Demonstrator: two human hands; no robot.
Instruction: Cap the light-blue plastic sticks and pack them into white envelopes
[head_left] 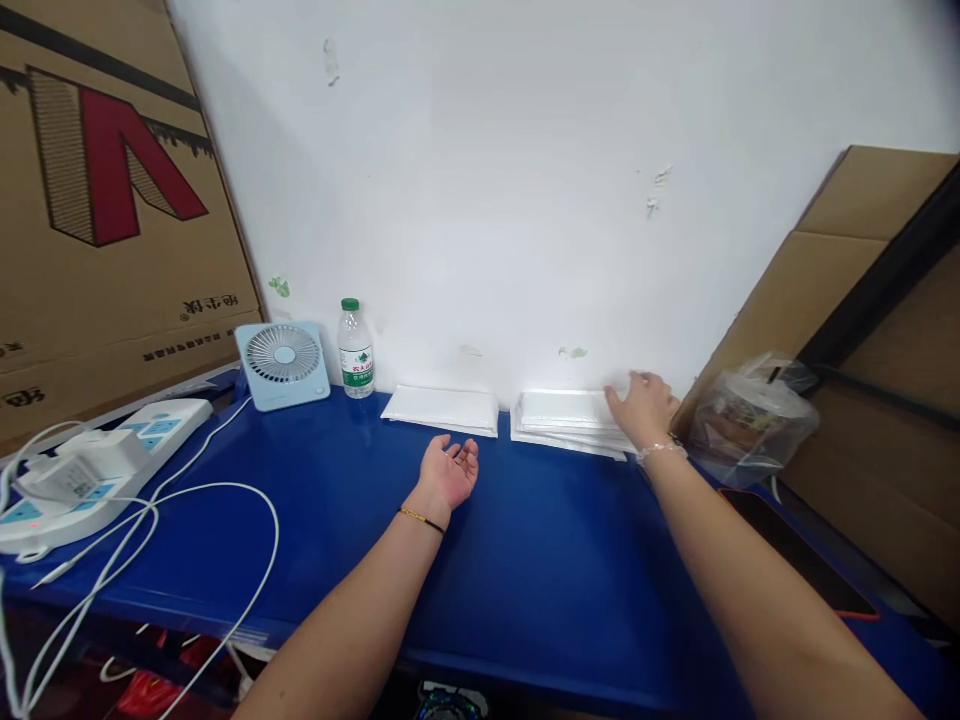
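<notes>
My right hand (643, 408) reaches to the back of the blue table (525, 560) and its fingers rest on the right end of a stack of white flat packets (562, 418) by the wall, curled over the top one. My left hand (450, 470) lies on the table palm up, fingers loosely curled and apart, with nothing in it, just in front of a second white stack (442, 408).
A small blue fan (282, 364) and a water bottle (355, 350) stand at the back left. A white power strip (90, 470) with plugs and white cables (187, 540) lies at the left. A clear plastic bag (750, 415) sits at the right, cardboard (97, 200) on both sides.
</notes>
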